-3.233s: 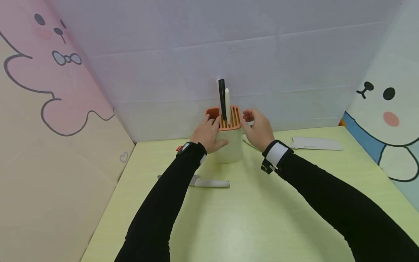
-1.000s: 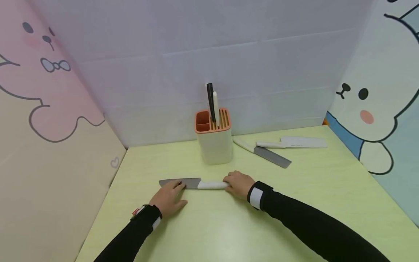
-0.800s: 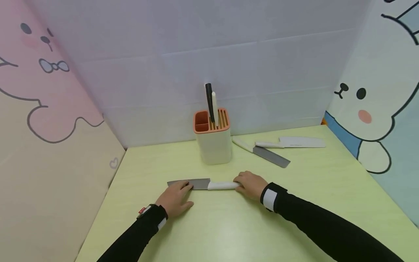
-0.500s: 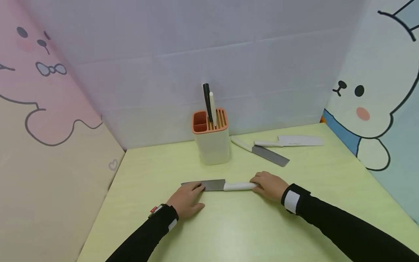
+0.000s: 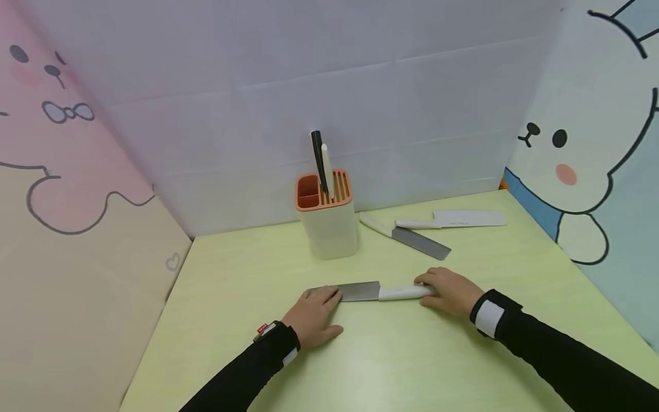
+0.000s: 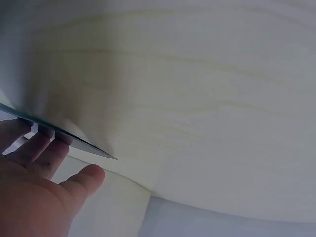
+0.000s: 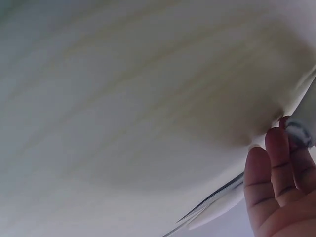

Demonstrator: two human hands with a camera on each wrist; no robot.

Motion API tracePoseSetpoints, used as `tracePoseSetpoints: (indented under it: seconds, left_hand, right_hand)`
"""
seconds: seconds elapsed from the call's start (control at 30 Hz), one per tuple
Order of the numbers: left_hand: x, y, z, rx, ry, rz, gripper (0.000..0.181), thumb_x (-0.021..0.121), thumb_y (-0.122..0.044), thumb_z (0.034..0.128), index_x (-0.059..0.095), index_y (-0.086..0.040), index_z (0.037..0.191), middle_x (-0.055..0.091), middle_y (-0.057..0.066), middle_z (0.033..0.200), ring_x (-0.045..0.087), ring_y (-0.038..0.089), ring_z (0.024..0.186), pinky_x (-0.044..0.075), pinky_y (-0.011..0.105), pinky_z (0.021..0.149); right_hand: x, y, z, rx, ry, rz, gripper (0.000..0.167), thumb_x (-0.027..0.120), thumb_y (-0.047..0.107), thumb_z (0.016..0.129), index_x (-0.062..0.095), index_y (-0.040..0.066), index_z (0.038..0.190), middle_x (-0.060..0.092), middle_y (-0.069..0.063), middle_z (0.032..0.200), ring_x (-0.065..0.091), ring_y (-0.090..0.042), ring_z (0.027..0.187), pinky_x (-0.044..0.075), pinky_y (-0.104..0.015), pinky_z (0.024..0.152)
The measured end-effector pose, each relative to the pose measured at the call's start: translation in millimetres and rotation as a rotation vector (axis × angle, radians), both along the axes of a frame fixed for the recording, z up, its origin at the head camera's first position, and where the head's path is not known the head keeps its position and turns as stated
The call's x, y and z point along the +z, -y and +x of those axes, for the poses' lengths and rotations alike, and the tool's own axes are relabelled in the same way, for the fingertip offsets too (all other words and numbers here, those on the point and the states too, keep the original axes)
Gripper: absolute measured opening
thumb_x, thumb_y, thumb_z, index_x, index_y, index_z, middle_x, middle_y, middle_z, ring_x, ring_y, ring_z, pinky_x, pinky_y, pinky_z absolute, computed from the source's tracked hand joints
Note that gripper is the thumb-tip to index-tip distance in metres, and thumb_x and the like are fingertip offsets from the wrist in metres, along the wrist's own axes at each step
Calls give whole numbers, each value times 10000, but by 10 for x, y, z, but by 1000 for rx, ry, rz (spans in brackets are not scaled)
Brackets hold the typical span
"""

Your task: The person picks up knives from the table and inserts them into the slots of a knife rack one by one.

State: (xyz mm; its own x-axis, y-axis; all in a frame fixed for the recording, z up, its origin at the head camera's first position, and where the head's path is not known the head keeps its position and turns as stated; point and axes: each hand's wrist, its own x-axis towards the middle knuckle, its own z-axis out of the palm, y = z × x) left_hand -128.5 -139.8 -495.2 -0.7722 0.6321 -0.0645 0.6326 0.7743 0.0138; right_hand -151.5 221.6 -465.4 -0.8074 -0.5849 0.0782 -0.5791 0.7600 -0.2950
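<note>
Cream and orange, head view: one knife holder (image 5: pixel 332 234), upright near the table's back edge. Black upright handle (image 5: pixel 318 160), tilted slightly left, and cream upright handle (image 5: pixel 328 174), both standing in it.

Table (image 5: pixel 247 263): pale yellow, back edge against a lavender wall (image 5: pixel 206 137).

Front knife (image 5: pixel 372 290): grey blade, white handle. Lies about mid-table, well apart from both side edges, blade towards the left edge, handle towards the right.

Left hand (image 5: pixel 313 320): grip slack, fingers extended with tips on the blade, thumb apart from it.

Right hand (image 5: pixel 450 292): grip closed on the end of the handle.

Second knife (image 5: pixel 412 240): aslant between holder and right edge, handle nearer the back edge, dull grey blade angled forward.

Third knife (image 5: pixel 463 218): roughly along the back edge, near the back right corner, broad pale blade towards the right edge. Handle end meets the second knife; contact cannot be told.

Left wrist view: fingers lie against the blade, whose pointed end runs out past them; thumb near, apart. Table grain faintly marked.

Right wrist view: fingertips at the rounded handle end, partly cut off. Beyond, knife parts, too blurred to sort.
</note>
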Motion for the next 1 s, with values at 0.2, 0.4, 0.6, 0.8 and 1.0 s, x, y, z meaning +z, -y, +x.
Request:
tracePoseSetpoints:
  seconds: [0.2, 0.4, 0.6, 0.8, 1.0]
  left_hand:
    - [-15, -31, 7, 7, -4, 22, 776, 501, -612, 917, 354, -118, 1498, 327, 59, 1536, 328, 201, 1392, 326, 550, 1073]
    - [-67, -35, 13, 31, -4, 88, 798, 534, -594, 909, 329, -107, 1506, 319, 62, 1538, 311, 216, 1401, 322, 566, 1069]
    - [-117, 55, -26, 163, -41, 329, 884, 632, -497, 889, 204, -67, 1532, 323, 123, 1515, 304, 291, 1391, 310, 469, 1107]
    - [-53, 108, -27, 300, -43, 613, 829, 676, -335, 893, 214, -59, 1523, 367, 175, 1476, 359, 290, 1358, 351, 422, 1087]
    - [47, 59, 82, 333, 41, 808, 760, 647, -255, 922, 229, -12, 1508, 371, 176, 1477, 371, 308, 1349, 338, 464, 1086]
  right_hand:
    - [3, 153, -23, 24, -88, 41, 358, 796, 287, 785, 711, 100, 1078, 613, 42, 899, 544, -102, 777, 497, -296, 657]
    - [41, 188, -36, 27, -128, 51, 292, 806, 272, 769, 730, 123, 1009, 613, 65, 840, 580, -107, 741, 507, -308, 625]
    - [33, 190, -8, 17, -126, 57, 294, 819, 282, 752, 724, 137, 990, 616, 75, 833, 571, -81, 716, 500, -292, 612]
    - [60, 176, 32, -38, -79, 110, 303, 835, 314, 731, 710, 146, 950, 619, 81, 826, 504, -49, 665, 455, -268, 577]
    - [89, 187, 26, -13, -105, 108, 264, 830, 318, 733, 704, 170, 912, 624, 91, 744, 486, -51, 614, 432, -276, 547]
